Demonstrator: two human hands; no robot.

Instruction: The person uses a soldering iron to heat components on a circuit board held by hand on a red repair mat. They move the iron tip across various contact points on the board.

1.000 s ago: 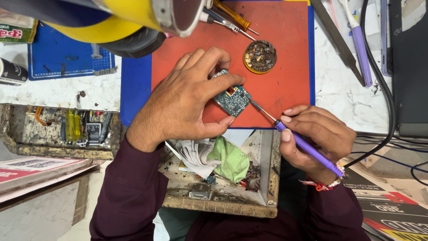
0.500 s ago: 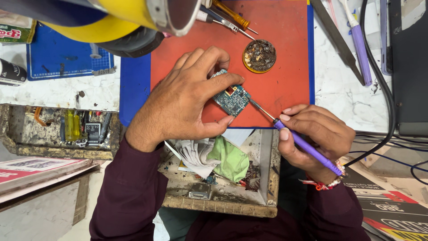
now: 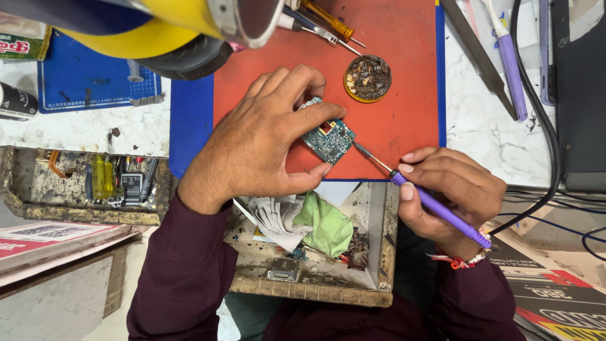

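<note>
Left hand [image 3: 262,136]: fingers spread and pressed down over a small green circuit board [image 3: 329,139], pinning it between thumb and fingertips
Circuit board: lies on the red mat [image 3: 404,120] near the mat's front edge, tilted, its right corner clear of the fingers
Right hand [image 3: 451,189]: clenched around a purple-handled soldering iron [image 3: 435,205], held like a pen
Soldering iron: thin metal tip slants up and left, touching the board's right edge
Round tin [image 3: 367,77]: sits on the red mat beyond the board, filled with dark, crusty residue
Screwdrivers [image 3: 325,25]: lie at the mat's far edge
Open drawer [image 3: 315,287]: below the desk edge, holding a green cloth [image 3: 328,224] and crumpled paper
Desk [image 3: 486,136]: white, marbled, with a second purple tool [image 3: 510,60] to the right
</note>
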